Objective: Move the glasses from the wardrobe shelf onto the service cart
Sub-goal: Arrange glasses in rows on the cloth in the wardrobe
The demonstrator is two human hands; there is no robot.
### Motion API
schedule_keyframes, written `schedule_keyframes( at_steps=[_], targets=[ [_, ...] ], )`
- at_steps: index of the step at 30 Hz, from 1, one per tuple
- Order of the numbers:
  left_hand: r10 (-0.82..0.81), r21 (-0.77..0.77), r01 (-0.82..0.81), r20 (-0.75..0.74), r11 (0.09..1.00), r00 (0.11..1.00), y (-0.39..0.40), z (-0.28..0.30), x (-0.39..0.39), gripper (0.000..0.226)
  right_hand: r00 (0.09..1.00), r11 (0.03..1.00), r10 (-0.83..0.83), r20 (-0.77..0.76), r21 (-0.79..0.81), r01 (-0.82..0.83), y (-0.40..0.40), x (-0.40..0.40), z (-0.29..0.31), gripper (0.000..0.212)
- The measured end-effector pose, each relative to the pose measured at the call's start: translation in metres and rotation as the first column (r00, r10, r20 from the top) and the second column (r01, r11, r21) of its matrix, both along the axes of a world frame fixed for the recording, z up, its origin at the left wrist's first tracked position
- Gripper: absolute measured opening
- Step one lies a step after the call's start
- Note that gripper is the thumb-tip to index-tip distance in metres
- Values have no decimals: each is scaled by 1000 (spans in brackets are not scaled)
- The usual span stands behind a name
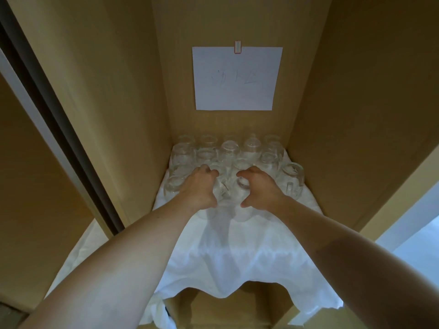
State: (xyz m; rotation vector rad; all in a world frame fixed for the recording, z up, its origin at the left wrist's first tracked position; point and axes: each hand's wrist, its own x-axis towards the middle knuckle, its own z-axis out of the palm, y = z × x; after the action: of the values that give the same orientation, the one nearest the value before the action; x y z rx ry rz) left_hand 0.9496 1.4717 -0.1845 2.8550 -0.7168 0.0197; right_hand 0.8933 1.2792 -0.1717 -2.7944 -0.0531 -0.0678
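Several clear glasses [229, 150] stand upside down in rows at the back of the wardrobe shelf, on a white cloth [237, 252]. Both my arms reach in. My left hand [198, 188] curls around a front-row glass [219, 193]. Beside it, my right hand [260, 188] curls around the neighbouring glass [242, 188]. The two held glasses sit side by side between my hands, still low on the cloth. The service cart is out of view.
Wooden side walls [344, 138] close in the shelf on both sides. A white paper note [236, 78] hangs on the back panel. A dark sliding-door frame [47, 115] runs along the left. The cloth drapes over the shelf's front edge.
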Motion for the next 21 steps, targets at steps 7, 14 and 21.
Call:
schedule_keyframes(
  at_steps=[7, 14, 21],
  targets=[
    [40, 7, -40, 25, 999, 999, -8, 2, -3, 72, 1000, 999, -31, -3, -35, 30, -3, 11, -1, 98],
    [56, 9, -56, 38, 998, 998, -9, -1, -5, 71, 999, 999, -34, -17, -28, 33, -8, 21, -3, 100],
    [26, 62, -32, 94, 998, 995, -7, -4, -10, 74, 999, 989, -36, 7, -142, 37, -4, 17, -8, 94]
  ],
)
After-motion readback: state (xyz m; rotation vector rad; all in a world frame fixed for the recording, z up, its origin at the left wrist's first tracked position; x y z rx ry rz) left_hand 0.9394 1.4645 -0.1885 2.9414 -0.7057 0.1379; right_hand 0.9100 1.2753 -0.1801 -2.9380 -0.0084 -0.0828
